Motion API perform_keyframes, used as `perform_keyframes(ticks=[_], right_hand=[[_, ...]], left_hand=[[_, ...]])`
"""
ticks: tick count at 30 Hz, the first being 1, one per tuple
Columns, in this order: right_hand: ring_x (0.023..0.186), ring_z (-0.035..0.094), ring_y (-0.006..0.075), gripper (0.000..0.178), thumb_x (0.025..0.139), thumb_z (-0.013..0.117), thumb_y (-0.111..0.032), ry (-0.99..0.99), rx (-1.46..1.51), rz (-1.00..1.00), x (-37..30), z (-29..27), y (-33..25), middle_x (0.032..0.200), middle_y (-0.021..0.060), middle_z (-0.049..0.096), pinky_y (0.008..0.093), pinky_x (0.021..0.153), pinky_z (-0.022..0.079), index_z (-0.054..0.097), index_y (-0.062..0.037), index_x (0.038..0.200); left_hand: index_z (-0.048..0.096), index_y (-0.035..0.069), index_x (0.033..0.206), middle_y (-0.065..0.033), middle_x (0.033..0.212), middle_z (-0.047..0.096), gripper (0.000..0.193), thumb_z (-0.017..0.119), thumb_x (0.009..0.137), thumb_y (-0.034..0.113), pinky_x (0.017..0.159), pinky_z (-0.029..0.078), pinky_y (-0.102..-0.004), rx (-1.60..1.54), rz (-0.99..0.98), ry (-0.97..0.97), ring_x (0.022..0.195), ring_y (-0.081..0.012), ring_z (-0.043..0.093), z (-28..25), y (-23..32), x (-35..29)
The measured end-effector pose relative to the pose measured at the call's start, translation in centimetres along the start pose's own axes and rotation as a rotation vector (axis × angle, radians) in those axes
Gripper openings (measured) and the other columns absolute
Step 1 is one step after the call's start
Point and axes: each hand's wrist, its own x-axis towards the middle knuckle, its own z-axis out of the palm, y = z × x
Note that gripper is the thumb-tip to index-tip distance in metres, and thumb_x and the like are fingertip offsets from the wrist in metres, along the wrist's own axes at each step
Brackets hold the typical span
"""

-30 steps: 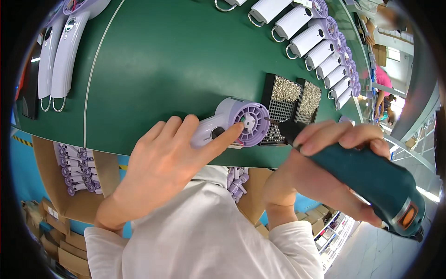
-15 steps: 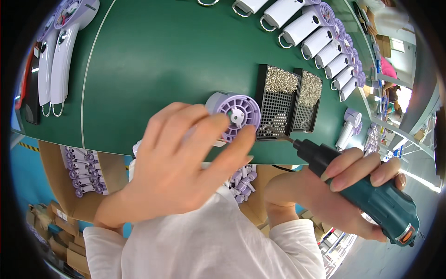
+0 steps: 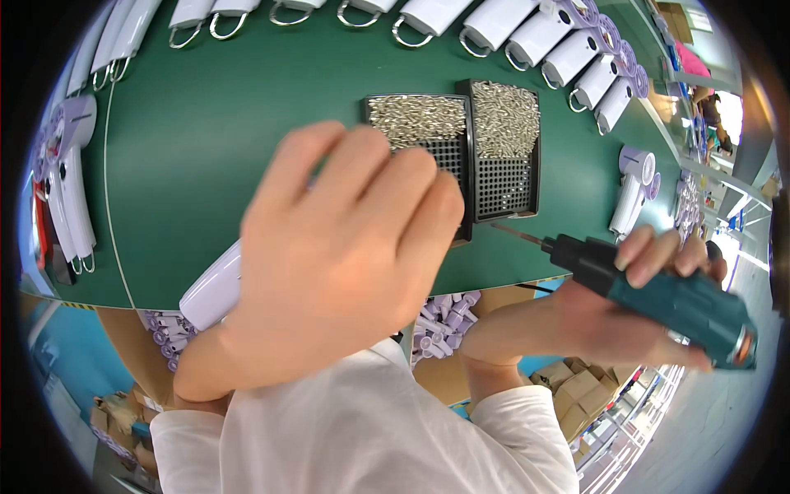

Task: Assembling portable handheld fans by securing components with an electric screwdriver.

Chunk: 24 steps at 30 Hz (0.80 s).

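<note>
The right hand (image 3: 613, 323) is closed firmly round a teal electric screwdriver (image 3: 658, 309), its bit (image 3: 520, 235) pointing inward and leftward. The left hand (image 3: 346, 239), blurred, has its fingers curled down; whether they grip anything I cannot tell, as its underside is hidden.

A lilac-white handheld fan (image 3: 216, 286) lies partly under the left hand, its handle showing to the left of it by the table's near edge. The hand covers the head end, so whether that is fastened cannot be told. With the bit well apart from it, no screw is going in at this moment.

Just beyond the bit's tip is the right-hand screw tray (image 3: 504, 188); the left-hand screw tray (image 3: 444, 155) is partly behind the left hand's fingers. Ample screws (image 3: 506, 119) are heaped at their far ends, so supply seems far from used up.

Past the screwdriver on the right lies another fan (image 3: 632, 191). Farthest from both hands, a curved row of fans with metal loops (image 3: 485, 31) lines the green table (image 3: 206, 148); their degree of completion is unclear.
</note>
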Motion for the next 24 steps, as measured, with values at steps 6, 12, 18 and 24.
perform_keyframes(ticks=[6,12,18,24], right_hand=[[0.045,0.041,0.017,0.073,0.082,0.037,-0.074,-0.036,-0.018,0.104,0.0,-2.7,1.9,0.077,0.0072,0.047,0.0304,0.035,0.036,0.056,-0.008,0.105],[0.042,0.041,0.0187,0.033,0.092,0.04,-0.036,-0.014,-0.2,0.148,0.2,-3.1,2.0,0.076,0.0067,0.045,0.0332,0.034,0.036,0.06,-0.0096,0.097],[0.042,0.041,0.0189,0.032,0.091,0.042,-0.036,0.015,-0.203,0.19,0.1,-3.3,2.7,0.075,0.0064,0.044,0.0331,0.033,0.035,0.06,-0.0096,0.093],[0.04,0.04,0.0185,0.033,0.09,0.042,-0.037,0.043,-0.259,0.134,-0.1,-2.7,2.7,0.073,0.0064,0.044,0.0327,0.031,0.034,0.059,-0.0092,0.092]], left_hand=[[0.065,0.002,0.1,-0.0089,0.087,0.061,0.031,0.071,0.071,0.004,0.072,0.042,-0.0357,-0.033,-0.088,-0.013,0.077,-0.0261,0.056,-1.8,-0.7,0.8],[0.063,-0.001,0.104,-0.0149,0.097,0.062,0.031,0.068,0.079,0.017,0.078,0.045,-0.0413,0.076,-0.154,-0.125,0.088,-0.0329,0.056,-5.0,-1.8,-4.1],[0.061,-0.003,0.107,-0.0174,0.106,0.059,0.045,0.06,0.087,0.037,0.084,0.043,-0.0441,0.116,-0.336,-0.219,0.097,-0.0359,0.054,-5.3,-2.6,-7.6],[0.06,-0.004,0.108,-0.0183,0.104,0.058,0.056,0.055,0.088,0.048,0.081,0.044,-0.0415,0.054,-0.383,-0.21,0.094,-0.0341,0.055,-5.3,-2.8,-8.3]])
